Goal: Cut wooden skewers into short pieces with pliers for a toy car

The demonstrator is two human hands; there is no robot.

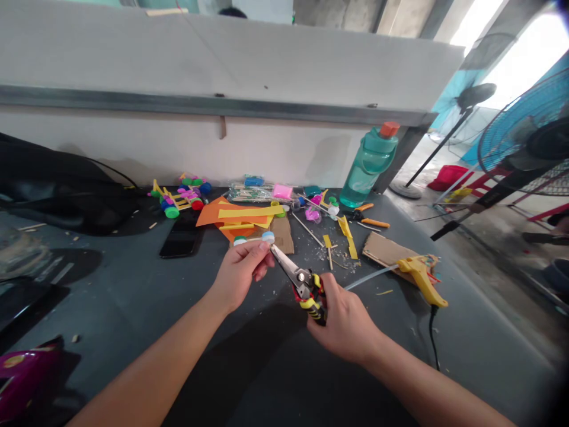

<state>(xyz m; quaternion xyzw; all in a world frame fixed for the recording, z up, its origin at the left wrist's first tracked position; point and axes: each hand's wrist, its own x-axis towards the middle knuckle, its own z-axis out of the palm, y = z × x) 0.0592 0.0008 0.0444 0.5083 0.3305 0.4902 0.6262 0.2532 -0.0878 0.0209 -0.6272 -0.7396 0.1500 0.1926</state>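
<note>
My left hand (242,267) is closed in a pinch on a small bottle-cap piece. A light-blue and white cap (268,237) shows above the fingertips, and a green and white cap (240,240) behind the knuckles; whatever joins them is mostly hidden. Wrapped round the yellow, black and red handles of a pair of shears (300,276) is my right hand (344,314). The metal blades point up and left, with their tips at my left fingertips. Whether the tips touch the piece, I cannot tell.
Behind my hands lie orange and yellow sheets (240,214), cardboard (282,234), a phone (181,236) and cap-wheeled models (178,198). A teal bottle (367,169) stands near orange-handled pliers (364,209). At right, a yellow glue gun (420,276) rests by cardboard, its cord trailing forward.
</note>
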